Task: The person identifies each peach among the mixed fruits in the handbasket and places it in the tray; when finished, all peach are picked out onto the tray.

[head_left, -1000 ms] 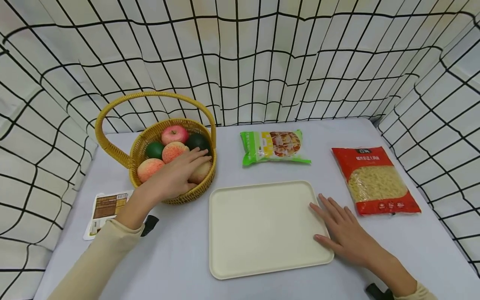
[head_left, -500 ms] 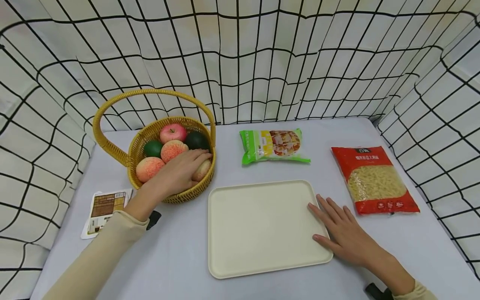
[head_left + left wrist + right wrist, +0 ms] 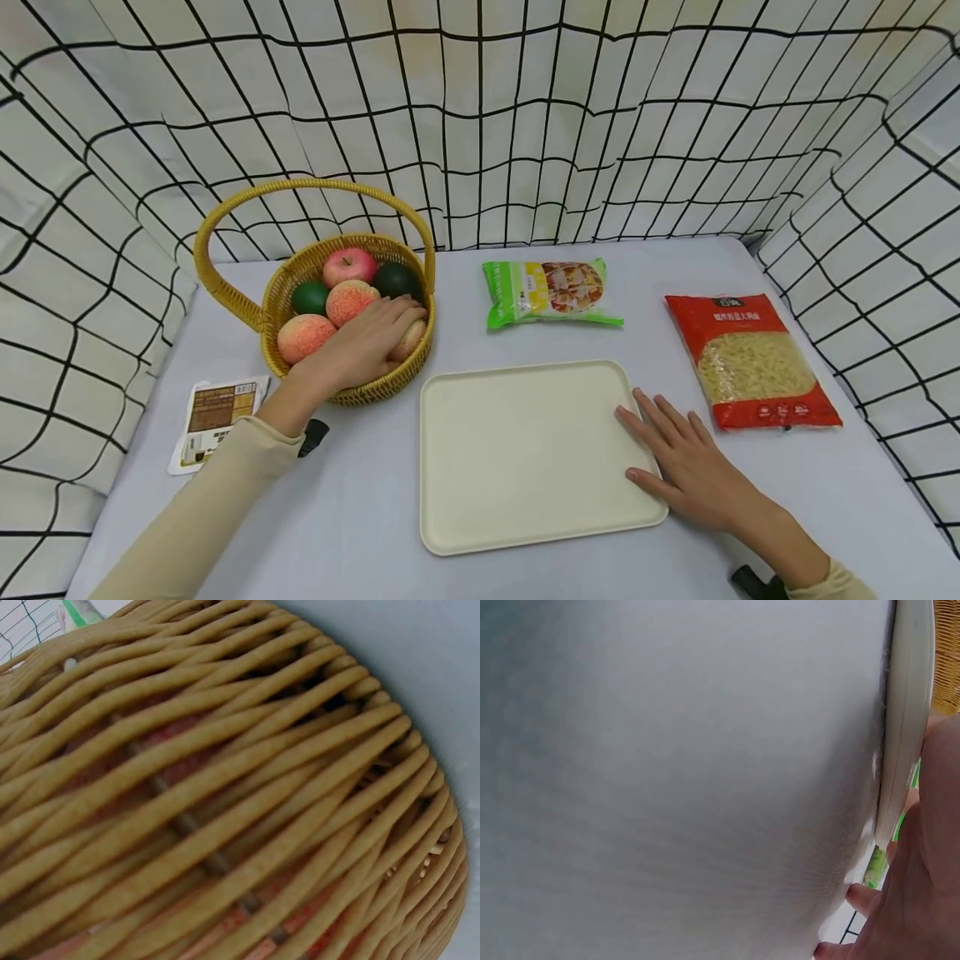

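Note:
My left hand (image 3: pixel 367 343) reaches into a yellow wicker basket (image 3: pixel 378 392). Its fingers and thumb curl around a pale yellowish peach (image 3: pixel 409 340) at the basket's right side; the palm hides part of the fruit. Around it lie two pink-orange peaches (image 3: pixel 306 337), a red apple (image 3: pixel 349 265), a dark green avocado-like fruit (image 3: pixel 397 282) and a smaller green fruit (image 3: pixel 310 298). The left wrist view shows the basket's woven wall (image 3: pixel 225 787). My right hand (image 3: pixel 686 467) lies with spread, straight fingers on the right edge of a cream tray (image 3: pixel 525 458).
A green snack bag (image 3: pixel 553 292) lies behind the tray. To the right is a red bag of pasta (image 3: pixel 750 362). A flat brown-and-white packet (image 3: pixel 217 421) sits left of the basket, partly behind the left sleeve. Black netting (image 3: pixel 480 117) over white cloth surrounds the table.
My left hand's fingers have bent down from lying over the fruit to curl around the pale peach. The right hand stays on the tray's edge.

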A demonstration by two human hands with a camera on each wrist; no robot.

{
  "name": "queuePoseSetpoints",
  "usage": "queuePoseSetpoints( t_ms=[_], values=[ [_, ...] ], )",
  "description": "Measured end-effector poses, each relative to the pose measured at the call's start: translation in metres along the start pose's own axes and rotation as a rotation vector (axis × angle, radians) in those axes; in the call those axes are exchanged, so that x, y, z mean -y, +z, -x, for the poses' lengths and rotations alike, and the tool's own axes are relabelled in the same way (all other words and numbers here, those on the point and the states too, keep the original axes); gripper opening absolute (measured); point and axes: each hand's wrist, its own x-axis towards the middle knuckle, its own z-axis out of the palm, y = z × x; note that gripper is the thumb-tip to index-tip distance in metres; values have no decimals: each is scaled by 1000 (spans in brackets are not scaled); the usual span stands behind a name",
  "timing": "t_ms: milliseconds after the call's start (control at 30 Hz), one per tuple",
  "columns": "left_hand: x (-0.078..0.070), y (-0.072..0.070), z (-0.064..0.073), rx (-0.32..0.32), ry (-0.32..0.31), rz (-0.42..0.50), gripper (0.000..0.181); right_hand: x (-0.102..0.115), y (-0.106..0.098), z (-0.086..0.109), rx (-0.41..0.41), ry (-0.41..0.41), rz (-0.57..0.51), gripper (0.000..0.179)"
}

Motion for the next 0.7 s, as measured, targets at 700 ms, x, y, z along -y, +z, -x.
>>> queuePoseSetpoints(
  t_ms=[700],
  values=[
    [-10, -43, 3, -97, -64, 165, 74, 0, -1, 2, -19, 3, -1, 77]
  ],
)
